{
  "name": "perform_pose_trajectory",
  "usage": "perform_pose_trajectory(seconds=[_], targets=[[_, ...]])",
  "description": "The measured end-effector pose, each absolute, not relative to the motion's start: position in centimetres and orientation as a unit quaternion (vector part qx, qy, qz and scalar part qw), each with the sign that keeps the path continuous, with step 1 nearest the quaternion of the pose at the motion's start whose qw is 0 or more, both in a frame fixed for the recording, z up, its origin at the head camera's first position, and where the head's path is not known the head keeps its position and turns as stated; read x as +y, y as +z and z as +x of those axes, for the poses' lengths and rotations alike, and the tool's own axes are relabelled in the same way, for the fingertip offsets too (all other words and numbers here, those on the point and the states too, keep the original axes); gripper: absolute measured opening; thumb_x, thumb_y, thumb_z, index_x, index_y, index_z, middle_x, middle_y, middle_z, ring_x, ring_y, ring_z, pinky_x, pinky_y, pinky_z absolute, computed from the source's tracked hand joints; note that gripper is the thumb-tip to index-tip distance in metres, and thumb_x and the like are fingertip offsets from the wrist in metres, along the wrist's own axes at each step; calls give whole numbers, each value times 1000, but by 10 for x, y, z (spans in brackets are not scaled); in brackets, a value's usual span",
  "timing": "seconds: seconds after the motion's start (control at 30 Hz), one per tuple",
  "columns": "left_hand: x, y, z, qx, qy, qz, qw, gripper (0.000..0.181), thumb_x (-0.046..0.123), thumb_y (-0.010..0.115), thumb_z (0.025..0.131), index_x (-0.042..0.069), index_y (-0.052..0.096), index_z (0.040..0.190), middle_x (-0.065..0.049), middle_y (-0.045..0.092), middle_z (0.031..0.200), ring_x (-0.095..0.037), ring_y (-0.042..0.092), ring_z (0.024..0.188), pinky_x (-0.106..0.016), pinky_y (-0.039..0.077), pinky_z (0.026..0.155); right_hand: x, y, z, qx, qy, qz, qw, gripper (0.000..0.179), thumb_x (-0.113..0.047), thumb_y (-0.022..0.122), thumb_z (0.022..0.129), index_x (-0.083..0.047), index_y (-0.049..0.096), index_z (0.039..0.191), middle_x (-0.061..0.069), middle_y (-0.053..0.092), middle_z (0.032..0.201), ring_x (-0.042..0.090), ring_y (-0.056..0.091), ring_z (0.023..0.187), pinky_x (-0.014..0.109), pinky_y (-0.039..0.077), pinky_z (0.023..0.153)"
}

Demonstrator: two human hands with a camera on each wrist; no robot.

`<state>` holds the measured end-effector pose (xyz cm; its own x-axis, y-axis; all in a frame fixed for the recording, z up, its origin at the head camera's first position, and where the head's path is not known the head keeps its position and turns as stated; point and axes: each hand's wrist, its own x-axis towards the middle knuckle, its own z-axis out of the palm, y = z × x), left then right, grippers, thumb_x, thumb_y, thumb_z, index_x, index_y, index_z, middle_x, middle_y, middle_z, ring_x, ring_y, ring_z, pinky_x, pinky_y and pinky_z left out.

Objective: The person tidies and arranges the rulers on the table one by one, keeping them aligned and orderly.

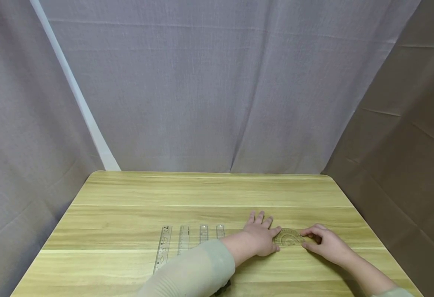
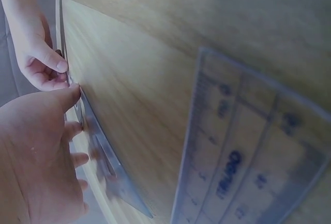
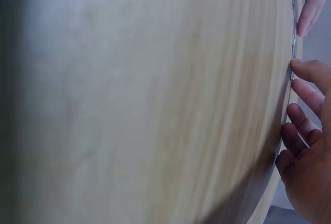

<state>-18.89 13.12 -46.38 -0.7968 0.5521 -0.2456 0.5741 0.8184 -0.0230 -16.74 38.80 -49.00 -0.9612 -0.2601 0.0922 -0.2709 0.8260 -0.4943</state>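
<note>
A clear semicircular protractor (image 1: 288, 237) lies flat on the wooden table between the two hands. The left hand (image 1: 258, 238) is palm down with spread, mostly straight fingers; its index finger and thumb touch the protractor's left end. At the right end, the right hand (image 1: 327, 246) pinches the edge with thumb and index finger, the other fingers curled under. The right wrist view shows that thumb (image 3: 305, 69) at the thin edge. Beside the left hand, a clear triangular set square (image 2: 111, 164) with a cutout appears in the left wrist view; the left arm hides it from the head view.
Clear rulers stand in a row to the left: a wide one (image 1: 163, 247), a narrower one (image 1: 183, 239) and two more (image 1: 204, 233) (image 1: 220, 231), partly under the left sleeve (image 1: 198, 268). A dark object (image 1: 223, 287) shows below that sleeve. Grey curtains (image 1: 202, 103) surround the table (image 1: 146, 189).
</note>
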Motion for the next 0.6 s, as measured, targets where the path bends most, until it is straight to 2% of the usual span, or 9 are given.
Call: perform_pose_trajectory(seconds=[0.6], targets=[[133,-460,-188,945,-59,302,111,59,67,39,95,56,20,150,18,16,163,-17,6,152,-44,5,122,389,-487,-163,-953,269,138,0,26,-31,80,84,-20,70,105,-7,55,96,7,45,81,24,42,66]])
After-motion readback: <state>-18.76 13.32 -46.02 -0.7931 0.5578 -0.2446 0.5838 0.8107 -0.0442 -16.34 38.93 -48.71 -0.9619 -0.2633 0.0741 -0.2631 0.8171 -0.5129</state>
